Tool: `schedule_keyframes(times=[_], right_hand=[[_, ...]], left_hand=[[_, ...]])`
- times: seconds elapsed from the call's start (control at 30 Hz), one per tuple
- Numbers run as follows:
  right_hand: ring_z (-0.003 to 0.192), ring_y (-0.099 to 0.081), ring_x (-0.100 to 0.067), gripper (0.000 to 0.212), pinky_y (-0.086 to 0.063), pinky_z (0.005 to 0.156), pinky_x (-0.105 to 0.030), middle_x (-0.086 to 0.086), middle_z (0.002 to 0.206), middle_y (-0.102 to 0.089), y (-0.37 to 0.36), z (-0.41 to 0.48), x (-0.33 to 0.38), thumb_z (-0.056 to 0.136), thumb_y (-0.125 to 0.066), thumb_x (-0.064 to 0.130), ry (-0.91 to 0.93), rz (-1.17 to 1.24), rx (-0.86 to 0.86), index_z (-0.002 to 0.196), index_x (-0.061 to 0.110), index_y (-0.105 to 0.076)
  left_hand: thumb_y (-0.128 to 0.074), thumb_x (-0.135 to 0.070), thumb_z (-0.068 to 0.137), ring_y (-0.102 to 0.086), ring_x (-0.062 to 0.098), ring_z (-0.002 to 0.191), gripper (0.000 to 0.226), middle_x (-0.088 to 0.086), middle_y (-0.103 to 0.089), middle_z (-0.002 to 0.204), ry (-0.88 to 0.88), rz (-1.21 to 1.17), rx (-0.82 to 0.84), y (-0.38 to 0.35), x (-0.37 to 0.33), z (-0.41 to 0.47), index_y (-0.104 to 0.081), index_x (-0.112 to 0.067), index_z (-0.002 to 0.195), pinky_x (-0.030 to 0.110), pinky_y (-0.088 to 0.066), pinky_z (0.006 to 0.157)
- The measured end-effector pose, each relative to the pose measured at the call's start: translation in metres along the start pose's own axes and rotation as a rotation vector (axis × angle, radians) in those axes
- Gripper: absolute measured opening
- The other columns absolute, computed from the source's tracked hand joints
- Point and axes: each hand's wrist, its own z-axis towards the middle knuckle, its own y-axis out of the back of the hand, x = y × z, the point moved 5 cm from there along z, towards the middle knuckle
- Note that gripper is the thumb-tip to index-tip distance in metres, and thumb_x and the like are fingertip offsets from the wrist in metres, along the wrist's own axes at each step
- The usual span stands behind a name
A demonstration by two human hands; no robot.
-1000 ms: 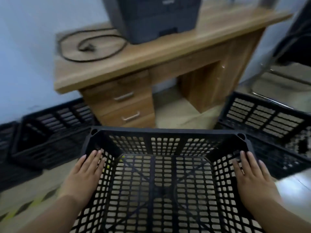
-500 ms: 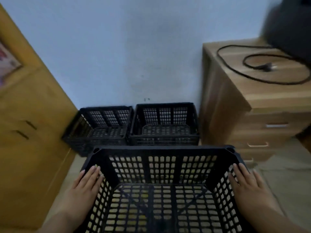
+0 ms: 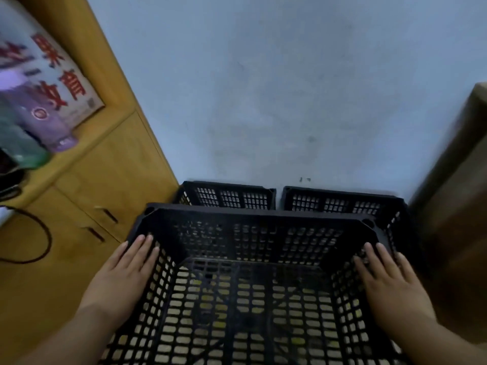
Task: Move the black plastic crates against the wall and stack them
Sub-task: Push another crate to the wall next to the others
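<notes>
Squarely upright, black lattice crate (image 3: 253, 272)

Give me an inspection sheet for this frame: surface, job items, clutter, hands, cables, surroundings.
Surface: floor visible only through the carried crate's mesh.
Job items: carried crate held in front; left floor crate and right floor crate side by side at the wall, open side up, not stacked.
Clutter: poster and blurred bottles on the cabinet.
Hands: left hand and right hand flat on the crate's side walls.
Cables: black cable looped against the cabinet.
Surroundings: yellow cabinet left, wooden desk right.
</notes>
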Motion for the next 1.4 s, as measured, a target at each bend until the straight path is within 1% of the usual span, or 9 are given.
schedule_keyframes(times=[0.07, 0.13, 0.23, 0.57, 0.8, 0.93, 1.03, 1.13, 1.4], right_hand=[[0.122, 0.053, -0.019, 0.082, 0.034, 0.1, -0.043, -0.02, 0.15, -0.019, 0.014, 0.053, 0.008, 0.068, -0.068, 0.025, 0.013, -0.017, -0.089, 0.139, 0.006, -0.031], [0.119, 0.055, -0.02, 0.061, 0.035, 0.098, -0.046, -0.019, 0.151, -0.014, 0.025, 0.099, 0.02, 0.082, -0.038, 0.017, 0.039, -0.065, -0.154, 0.14, 0.006, -0.025], [0.145, 0.013, -0.019, 0.06, 0.006, 0.115, -0.043, -0.023, 0.126, -0.056, 0.023, 0.163, 0.023, 0.065, -0.028, 0.016, 0.044, 0.143, -0.179, 0.107, -0.001, -0.067], [0.145, 0.01, -0.019, 0.054, 0.004, 0.116, -0.043, -0.023, 0.125, -0.058, 0.056, 0.322, 0.068, 0.069, -0.036, 0.019, -0.026, 0.187, -0.302, 0.11, -0.001, -0.066], [0.145, 0.01, -0.019, 0.056, 0.006, 0.116, -0.042, -0.022, 0.125, -0.058, 0.053, 0.387, 0.097, 0.069, -0.034, 0.019, -0.118, 0.093, -0.365, 0.109, -0.001, -0.067], [0.145, 0.009, -0.02, 0.057, 0.006, 0.116, -0.042, -0.02, 0.127, -0.057, 0.059, 0.404, 0.104, 0.054, -0.066, 0.011, -0.174, 0.031, -0.369, 0.11, 0.0, -0.067], [0.145, 0.01, -0.02, 0.054, 0.003, 0.116, -0.044, -0.021, 0.128, -0.057, 0.064, 0.412, 0.113, 0.064, -0.045, 0.015, -0.206, 0.041, -0.421, 0.112, 0.0, -0.065], [0.145, 0.01, -0.018, 0.06, 0.003, 0.116, -0.043, -0.019, 0.131, -0.055, 0.065, 0.419, 0.12, 0.068, -0.028, 0.016, -0.235, 0.043, -0.417, 0.113, 0.0, -0.065], [0.146, 0.007, -0.02, 0.061, 0.002, 0.116, -0.044, -0.003, 0.158, 0.012, 0.063, 0.418, 0.134, 0.07, -0.029, 0.015, -0.255, 0.039, -0.413, 0.123, 0.0, -0.056]], left_hand=[[-0.021, -0.01, 0.096, 0.039, 0.027, 0.127, 0.066, 0.012, 0.041, 0.14, -0.005, -0.02, 0.009, 0.002, 0.023, 0.043, 0.034, -0.009, 0.133, 0.04, 0.024, 0.106], [-0.02, -0.009, 0.096, 0.039, 0.026, 0.127, 0.065, 0.012, 0.041, 0.14, -0.015, -0.035, 0.028, 0.003, 0.047, 0.088, 0.033, -0.007, 0.133, 0.042, 0.015, 0.113], [-0.019, -0.009, 0.095, 0.038, 0.025, 0.127, 0.065, 0.011, 0.041, 0.139, 0.0, -0.048, 0.061, 0.003, 0.08, 0.146, 0.035, -0.008, 0.13, 0.042, 0.013, 0.114], [-0.026, -0.012, 0.096, 0.032, 0.029, 0.136, 0.071, 0.013, 0.041, 0.14, 0.011, 0.018, 0.044, -0.01, 0.164, 0.309, 0.034, -0.01, 0.134, 0.041, 0.016, 0.113], [-0.028, -0.016, 0.095, 0.042, 0.03, 0.124, 0.074, 0.017, 0.044, 0.138, -0.117, 0.021, -0.063, -0.039, 0.197, 0.42, 0.038, -0.009, 0.129, 0.038, 0.046, 0.077], [-0.043, -0.021, 0.091, 0.04, 0.026, 0.129, 0.082, 0.02, 0.03, 0.145, -0.228, -0.175, -0.224, -0.036, 0.209, 0.461, 0.022, -0.008, 0.139, 0.039, 0.044, 0.085], [-0.082, -0.003, 0.041, 0.015, 0.024, 0.145, 0.103, 0.028, -0.029, 0.144, -0.329, -0.227, -0.32, -0.043, 0.229, 0.483, -0.038, 0.005, 0.133, 0.038, 0.013, 0.115], [-0.083, 0.0, 0.025, 0.007, 0.026, 0.146, 0.106, 0.031, -0.044, 0.135, -0.365, -0.227, -0.389, -0.053, 0.238, 0.496, -0.049, 0.01, 0.125, 0.039, 0.004, 0.116], [-0.027, -0.011, 0.069, 0.005, 0.026, 0.146, 0.064, 0.031, -0.048, 0.133, -0.393, -0.361, -0.488, -0.063, 0.241, 0.5, -0.036, 0.003, 0.13, 0.038, 0.004, 0.117]])
